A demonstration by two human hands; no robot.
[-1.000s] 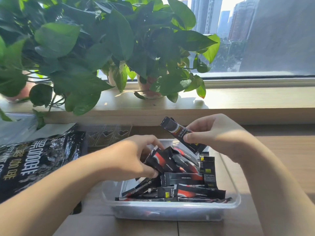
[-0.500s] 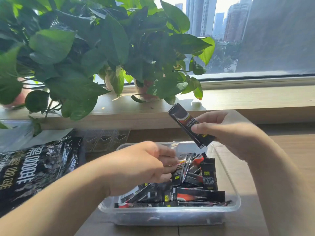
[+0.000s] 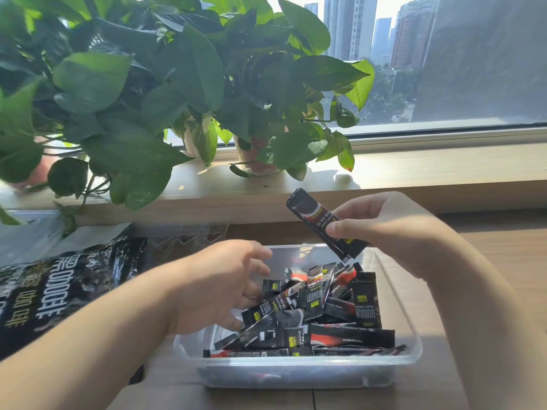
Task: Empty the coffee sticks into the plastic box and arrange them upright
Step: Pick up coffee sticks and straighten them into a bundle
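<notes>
Large green leafy potted plants [image 3: 177, 84] filled the windowsill [image 3: 429, 173] beyond the wooden counter [image 3: 509, 261]. A crumpled black foil coffee bag [image 3: 59, 291] lay at the counter's left edge. A clear rectangular plastic box [image 3: 296, 375] sat near the front edge, holding a jumbled heap of black and red coffee sticks [image 3: 325, 315], most lying flat, a few leaning. The left hand [image 3: 225, 285] hung open, fingers loosely spread, over the box's left side. The right hand [image 3: 390, 232] pinched one black coffee stick [image 3: 316, 220], tilted, above the box's far right corner.

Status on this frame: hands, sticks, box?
Right hand pinches one coffee stick above the plastic box. Left hand open, inside the box beside the pile. Pile jumbled, not yet upright. Nothing blocking.
</notes>
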